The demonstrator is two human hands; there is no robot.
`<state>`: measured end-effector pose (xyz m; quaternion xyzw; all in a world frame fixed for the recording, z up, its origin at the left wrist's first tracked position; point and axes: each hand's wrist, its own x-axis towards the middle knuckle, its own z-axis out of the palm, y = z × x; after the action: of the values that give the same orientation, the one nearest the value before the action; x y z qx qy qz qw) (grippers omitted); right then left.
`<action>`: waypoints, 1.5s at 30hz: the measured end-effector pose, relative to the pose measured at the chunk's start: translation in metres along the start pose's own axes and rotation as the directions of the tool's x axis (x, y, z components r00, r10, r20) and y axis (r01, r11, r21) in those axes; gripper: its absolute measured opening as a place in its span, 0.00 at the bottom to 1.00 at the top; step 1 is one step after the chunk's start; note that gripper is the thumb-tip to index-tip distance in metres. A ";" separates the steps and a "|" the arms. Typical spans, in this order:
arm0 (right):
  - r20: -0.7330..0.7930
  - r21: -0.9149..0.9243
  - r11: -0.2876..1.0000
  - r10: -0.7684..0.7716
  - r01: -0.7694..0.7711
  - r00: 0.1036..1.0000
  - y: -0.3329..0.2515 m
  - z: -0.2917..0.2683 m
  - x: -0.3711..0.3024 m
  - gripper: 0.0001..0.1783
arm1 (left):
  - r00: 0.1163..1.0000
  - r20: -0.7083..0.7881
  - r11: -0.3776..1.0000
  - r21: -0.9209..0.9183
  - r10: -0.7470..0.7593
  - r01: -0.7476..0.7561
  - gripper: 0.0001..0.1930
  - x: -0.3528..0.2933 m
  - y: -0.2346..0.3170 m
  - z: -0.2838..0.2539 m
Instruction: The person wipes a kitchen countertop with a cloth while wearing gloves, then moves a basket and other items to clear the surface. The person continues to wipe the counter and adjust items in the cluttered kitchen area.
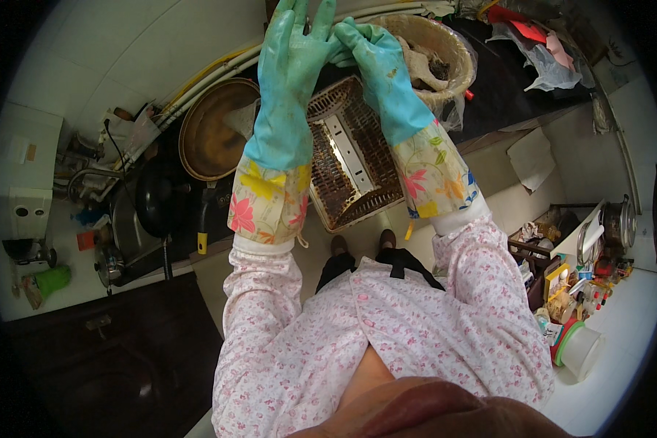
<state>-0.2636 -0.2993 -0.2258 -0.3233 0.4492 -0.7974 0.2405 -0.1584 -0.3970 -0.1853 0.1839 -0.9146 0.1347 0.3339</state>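
Head view: looking straight down past a pink floral shirt at two gloved forearms raised over a kitchen floor.
Counter (504, 95): dark worktop along the upper edge, running from the wok side to the cluttered right end.
Wok (215, 131): round, brown inside, on the left stretch of the counter, partly behind the left forearm.
Black pan (153, 201): dark, just left of and below the wok.
Basket (434, 44): round woven bowl lined with clear plastic, brownish scraps inside, just right of the right hand.
Metal grille (350, 157): greasy rectangular mesh panel with a pale strip down its middle, between and beneath the two forearms, tilted; cannot tell what bears it.
Left hand (293, 51): in a teal rubber glove with a flowered cuff, fingers spread and pointing up, holding nothing.
Right hand (369, 47): in a matching teal glove, fingers closed, pinching the edge of the left glove near its thumb.
Shelf (569, 270): low rack at lower right, crowded with bottles and jars.
White jar (580, 350): pale tub with a red and green lid ring, on the white surface below the shelf.
Green cup (53, 279): small, far left.
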 end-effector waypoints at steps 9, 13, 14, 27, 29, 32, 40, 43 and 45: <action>0.047 0.102 0.995 -0.022 0.018 0.999 -0.003 0.001 -0.008 0.15 | 0.992 0.079 0.923 0.366 0.095 -0.117 0.27 -0.002 0.000 -0.007; 0.112 0.073 0.997 -0.034 0.026 0.993 0.003 -0.007 -0.002 0.20 | 0.984 0.009 0.932 0.319 0.180 -0.173 0.25 0.001 -0.003 -0.012; 0.103 0.110 0.994 -0.036 0.025 0.994 -0.002 -0.006 0.000 0.21 | 0.982 -0.012 0.925 0.338 0.188 -0.173 0.25 0.002 -0.003 -0.010; 0.161 -0.236 0.971 0.010 0.029 0.987 -0.004 -0.018 0.008 0.18 | 0.997 -0.039 0.974 -0.215 0.070 -0.077 0.25 -0.004 0.002 0.009; 0.165 -0.211 0.977 0.029 0.007 0.986 -0.005 -0.016 0.007 0.18 | 0.999 -0.033 0.957 -0.289 0.025 -0.034 0.25 -0.005 0.002 0.009; 0.150 -0.166 0.985 0.062 -0.037 0.987 -0.014 -0.009 -0.003 0.15 | 0.998 -0.031 0.877 -0.480 -0.055 0.034 0.25 -0.007 0.003 0.008; 0.151 -0.075 0.997 -0.021 0.033 0.988 -0.014 -0.004 -0.009 0.14 | 0.935 0.346 -0.873 -0.477 -0.079 0.103 0.26 -0.016 0.003 0.009; 0.150 -0.070 0.997 -0.003 0.013 0.989 -0.013 -0.007 -0.009 0.15 | 0.927 0.373 -0.922 -0.370 -0.032 0.117 0.26 -0.015 0.002 0.006; 0.173 -0.076 0.997 0.021 -0.008 0.985 -0.009 -0.010 -0.003 0.17 | 0.928 0.373 -0.929 -0.346 -0.009 0.130 0.26 -0.017 -0.002 0.003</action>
<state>-0.2698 -0.2871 -0.2232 -0.3970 0.4586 -0.7470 0.2722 -0.1468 -0.3954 -0.1986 -0.1123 -0.2756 -0.9251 0.2357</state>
